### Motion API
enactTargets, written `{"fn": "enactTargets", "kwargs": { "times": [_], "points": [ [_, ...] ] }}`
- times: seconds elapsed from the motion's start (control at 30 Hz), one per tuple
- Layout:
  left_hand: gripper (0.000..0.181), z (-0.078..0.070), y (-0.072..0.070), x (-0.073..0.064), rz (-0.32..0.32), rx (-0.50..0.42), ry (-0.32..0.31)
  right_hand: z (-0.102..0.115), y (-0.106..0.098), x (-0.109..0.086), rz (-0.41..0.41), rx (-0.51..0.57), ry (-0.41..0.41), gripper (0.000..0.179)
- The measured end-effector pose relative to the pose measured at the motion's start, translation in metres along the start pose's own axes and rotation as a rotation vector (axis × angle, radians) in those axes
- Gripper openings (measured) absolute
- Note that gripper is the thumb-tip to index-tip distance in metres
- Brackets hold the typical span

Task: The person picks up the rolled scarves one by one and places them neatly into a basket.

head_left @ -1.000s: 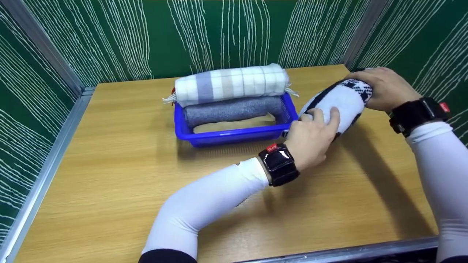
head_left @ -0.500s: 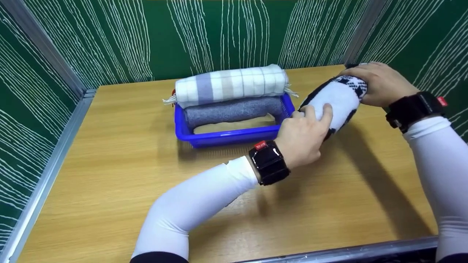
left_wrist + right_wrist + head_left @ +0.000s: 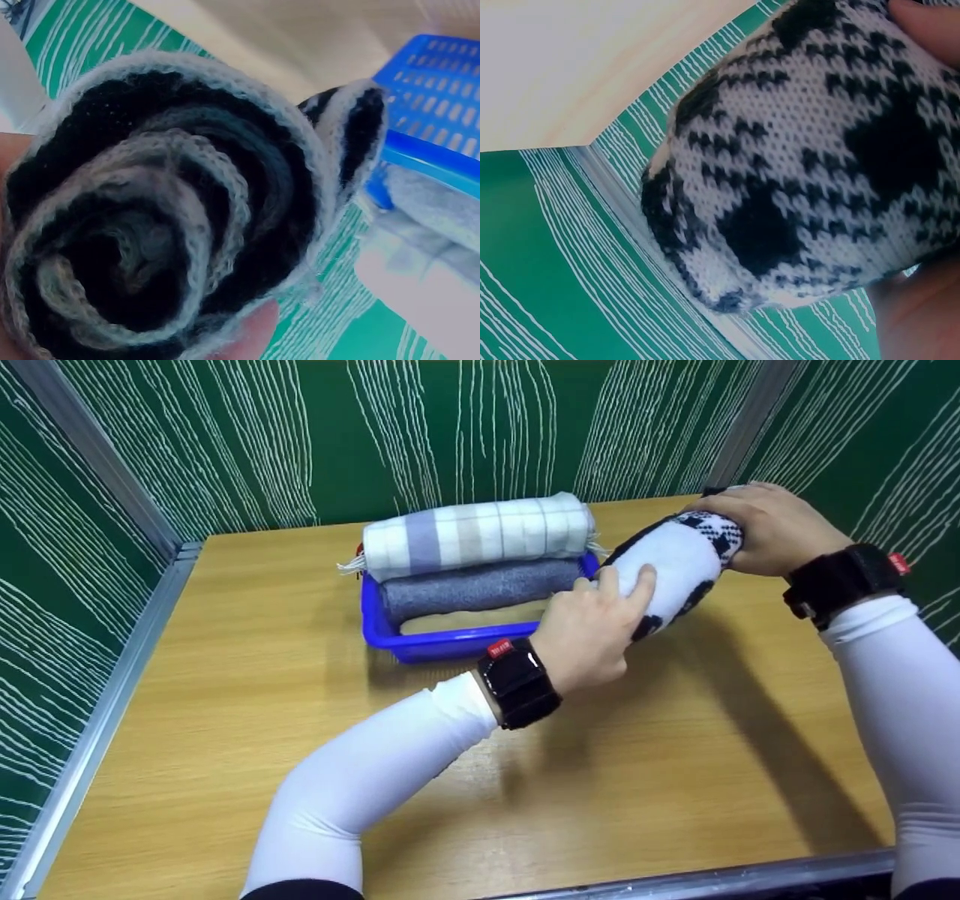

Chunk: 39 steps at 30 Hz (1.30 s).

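A rolled black-and-white knitted scarf (image 3: 667, 562) is held between both hands at the right of the blue basket (image 3: 450, 643). My left hand (image 3: 589, 634) grips its near lower end; the left wrist view shows the spiral of the rolled end (image 3: 165, 217) with fingers around it. My right hand (image 3: 784, 529) grips the far upper end, where the right wrist view shows a knitted check pattern (image 3: 802, 165). The roll slants, its near end overlapping the basket's right side in the head view.
Inside the basket lie a dark grey roll (image 3: 480, 587) and a tan roll (image 3: 472, 617). A white plaid fringed roll (image 3: 480, 536) rests along the basket's back. Green walls with white lines enclose the wooden table (image 3: 247, 697), whose metal edge (image 3: 705, 877) runs along the front.
Both hands have carried the scarf roll leftward, and its near end has come over the basket's right corner. The basket and the rolls in it stay put.
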<state>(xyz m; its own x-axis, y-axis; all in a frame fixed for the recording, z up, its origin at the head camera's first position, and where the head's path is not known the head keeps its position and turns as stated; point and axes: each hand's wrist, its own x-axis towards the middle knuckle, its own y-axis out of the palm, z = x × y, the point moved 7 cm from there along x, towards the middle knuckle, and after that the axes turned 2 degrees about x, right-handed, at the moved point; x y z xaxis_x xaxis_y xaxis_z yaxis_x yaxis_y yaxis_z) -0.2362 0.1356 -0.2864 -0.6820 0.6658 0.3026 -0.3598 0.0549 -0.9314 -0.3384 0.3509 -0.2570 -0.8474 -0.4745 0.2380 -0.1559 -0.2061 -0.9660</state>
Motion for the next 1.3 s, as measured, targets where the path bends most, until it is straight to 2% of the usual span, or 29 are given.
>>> {"fn": "enactTargets", "kwargs": {
  "times": [0.27, 0.4, 0.63, 1.0, 1.3],
  "points": [
    [0.091, 0.023, 0.000, -0.010, 0.031, -0.091, 0.005, 0.009, 0.001, 0.003, -0.023, 0.010, -0.050, 0.070],
    [0.089, 0.034, 0.000, -0.015, 0.042, -0.126, 0.007, 0.014, 0.002, 0.007, -0.008, 0.020, -0.045, 0.074],
    [0.099, 0.054, 0.001, -0.021, 0.153, -0.175, 0.040, 0.024, 0.001, 0.014, 0.018, 0.026, -0.039, 0.080],
    [0.093, 0.088, 0.001, -0.031, 0.206, -0.278, 0.084, 0.040, 0.009, 0.019, 0.035, 0.061, -0.038, 0.081],
    [0.095, 0.118, 0.000, -0.036, 0.281, -0.400, 0.050, 0.052, 0.011, 0.026, 0.046, 0.075, -0.033, 0.084]
  ]
}}
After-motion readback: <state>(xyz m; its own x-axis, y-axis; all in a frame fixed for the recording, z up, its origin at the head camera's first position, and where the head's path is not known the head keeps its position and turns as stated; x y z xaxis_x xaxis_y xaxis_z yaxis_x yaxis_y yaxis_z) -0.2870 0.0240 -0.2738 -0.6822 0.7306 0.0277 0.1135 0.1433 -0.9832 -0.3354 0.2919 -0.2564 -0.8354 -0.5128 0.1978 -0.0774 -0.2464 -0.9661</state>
